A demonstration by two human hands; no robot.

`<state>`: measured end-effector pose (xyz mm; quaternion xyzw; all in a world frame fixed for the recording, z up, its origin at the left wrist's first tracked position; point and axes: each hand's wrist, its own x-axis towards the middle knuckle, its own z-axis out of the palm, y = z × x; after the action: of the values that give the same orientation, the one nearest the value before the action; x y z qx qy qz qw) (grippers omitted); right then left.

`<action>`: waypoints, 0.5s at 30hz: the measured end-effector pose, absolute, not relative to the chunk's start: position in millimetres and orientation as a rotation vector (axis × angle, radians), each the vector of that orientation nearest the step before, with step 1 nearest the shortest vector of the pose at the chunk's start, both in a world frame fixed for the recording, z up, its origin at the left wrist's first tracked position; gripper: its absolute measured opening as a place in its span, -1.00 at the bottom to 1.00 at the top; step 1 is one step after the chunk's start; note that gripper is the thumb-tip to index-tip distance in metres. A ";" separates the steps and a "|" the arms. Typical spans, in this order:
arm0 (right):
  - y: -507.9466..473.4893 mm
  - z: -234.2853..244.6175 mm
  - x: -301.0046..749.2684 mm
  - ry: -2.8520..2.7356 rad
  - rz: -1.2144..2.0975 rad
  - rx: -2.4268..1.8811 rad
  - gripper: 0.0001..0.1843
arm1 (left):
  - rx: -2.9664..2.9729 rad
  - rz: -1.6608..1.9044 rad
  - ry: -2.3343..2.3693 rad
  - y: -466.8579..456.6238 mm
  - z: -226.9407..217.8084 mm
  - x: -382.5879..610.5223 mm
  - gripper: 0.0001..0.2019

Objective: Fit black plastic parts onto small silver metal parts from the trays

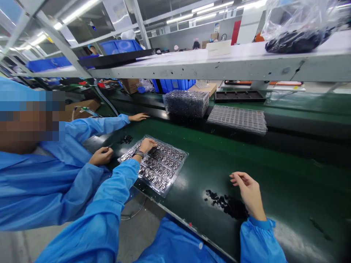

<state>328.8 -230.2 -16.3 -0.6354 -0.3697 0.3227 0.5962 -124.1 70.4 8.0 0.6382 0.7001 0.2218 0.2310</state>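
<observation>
My left hand (147,145), with a dark band on the wrist, is over the far side of a clear plastic tray (179,174). Its fingers are pinched together at the tray's small metallic parts (164,160); whatever they hold is too small to make out. My right hand (249,191) hovers above the green work surface (208,157), thumb and fingertips drawn together. Anything between those fingertips is hidden from me. Just below and left of it lies a loose heap of small black pieces (231,206).
A co-worker in blue sits at the left, one hand (101,156) near the tray and the other (139,117) reaching across. Stacked clear trays (186,103), more trays (237,118) and a black tray (238,96) stand behind. A white shelf (192,69) spans overhead.
</observation>
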 end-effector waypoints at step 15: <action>-250.3 -30.3 336.5 -1.810 0.880 -1.933 -0.92 | 2.028 0.530 1.857 179.5 44.0 48.8 -0.76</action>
<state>336.5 -250.3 -30.3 -0.6819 -0.6388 0.3104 0.1747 48.8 179.5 44.0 0.7137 0.6534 0.1866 0.1699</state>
